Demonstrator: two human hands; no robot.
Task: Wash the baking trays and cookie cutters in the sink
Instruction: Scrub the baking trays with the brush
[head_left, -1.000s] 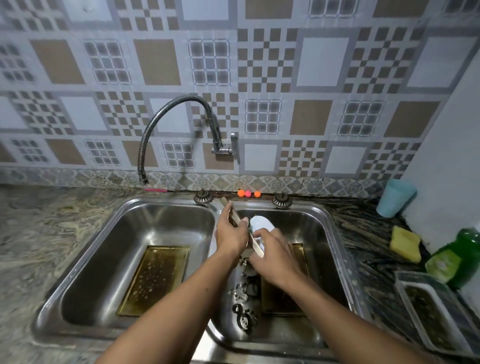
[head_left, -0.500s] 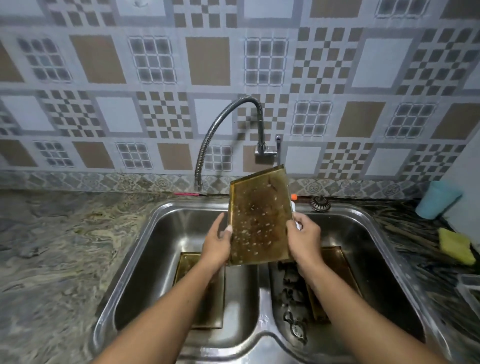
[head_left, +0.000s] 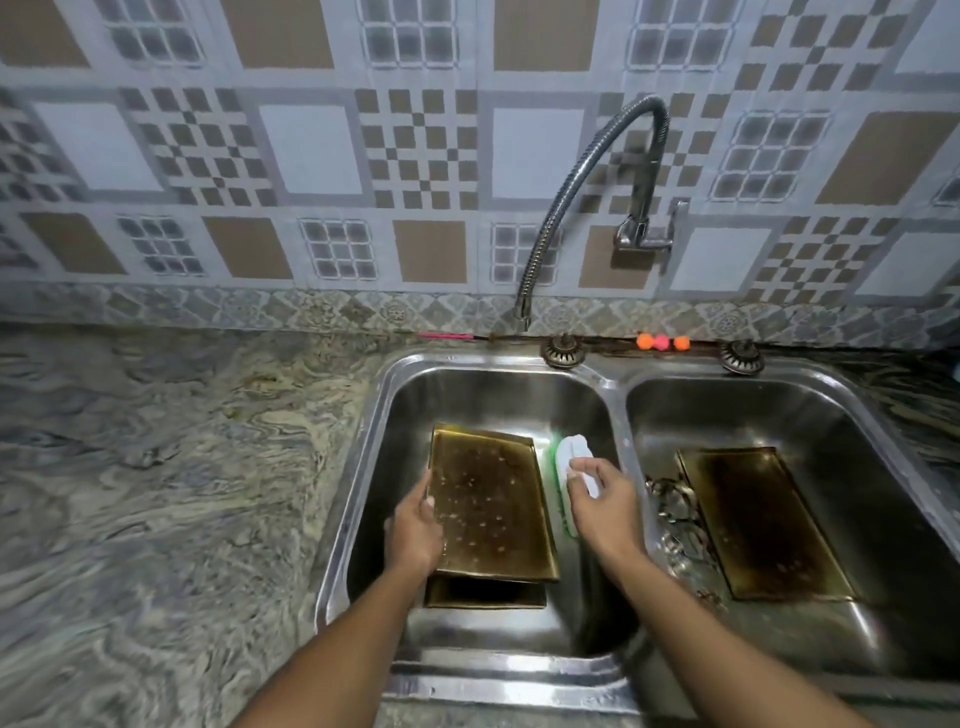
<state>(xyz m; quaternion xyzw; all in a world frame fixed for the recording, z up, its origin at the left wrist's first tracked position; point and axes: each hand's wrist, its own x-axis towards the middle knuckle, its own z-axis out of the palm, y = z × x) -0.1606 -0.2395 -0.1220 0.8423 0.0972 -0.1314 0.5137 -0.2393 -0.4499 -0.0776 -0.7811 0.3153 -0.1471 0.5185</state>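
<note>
Closest to me is the front rim of the steel double sink (head_left: 509, 686), set into the marbled stone desk (head_left: 156, 467), and both my forearms reach over it into the left basin. My left hand (head_left: 415, 530) grips the left edge of a greasy, brown-stained baking tray (head_left: 488, 509), with its fingers curled at the rim. This tray is speckled with pale crumbs and lies slightly tilted on top of a second tray (head_left: 485, 592). Only the near end of the second tray shows beneath it.

My right hand (head_left: 602, 509) is just beside the top tray's right edge, its fingers and thumb closed around the white back of a scrubbing brush (head_left: 574, 457). The brush's green bristles face the tray, and the brush sits between the tray and the wall that divides the basins.

In the right basin a heap of metal cookie cutters (head_left: 675, 525) lies along the left side, touching a third stained tray (head_left: 763, 525) that lies flat on the bottom.

Farther back, on the sink's rear ledge, sit two round drain plugs (head_left: 562, 351), one behind each basin. A few small orange and pink balls (head_left: 660, 341) lie between them, and a thin pink stick (head_left: 447, 336) lies to the left. Above, a flexible metal faucet (head_left: 587, 171) arches from the patterned tile wall (head_left: 311, 150), its spout hanging over the back of the left basin.
</note>
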